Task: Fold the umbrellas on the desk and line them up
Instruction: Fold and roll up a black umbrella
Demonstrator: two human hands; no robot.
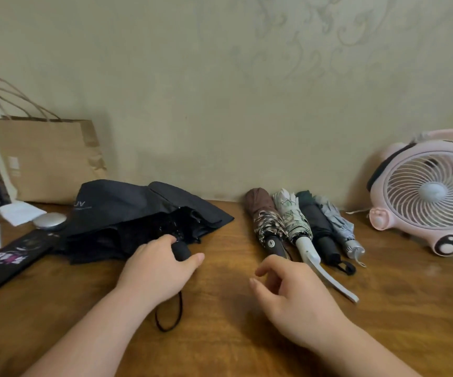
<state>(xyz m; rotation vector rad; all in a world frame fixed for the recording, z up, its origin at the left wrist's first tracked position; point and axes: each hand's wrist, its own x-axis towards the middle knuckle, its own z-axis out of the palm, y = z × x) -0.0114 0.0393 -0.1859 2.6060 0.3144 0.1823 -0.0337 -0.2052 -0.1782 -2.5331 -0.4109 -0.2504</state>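
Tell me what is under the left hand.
The black umbrella's handle, gripped by the left hand; its strap loop trails out onto the desk. The palm covers the rest of the handle.

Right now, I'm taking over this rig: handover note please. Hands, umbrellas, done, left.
Left hand grips the stubby black handle of the black fabric umbrella, whose canopy lies loose and unwrapped on the wooden desk, left side.
Right hand open, holds nothing, over the desk.
Done: four folded, side by side at the wall: brown umbrella, white patterned umbrella, dark umbrella, pale grey umbrella.
Left: fold the black one, add it to the row.
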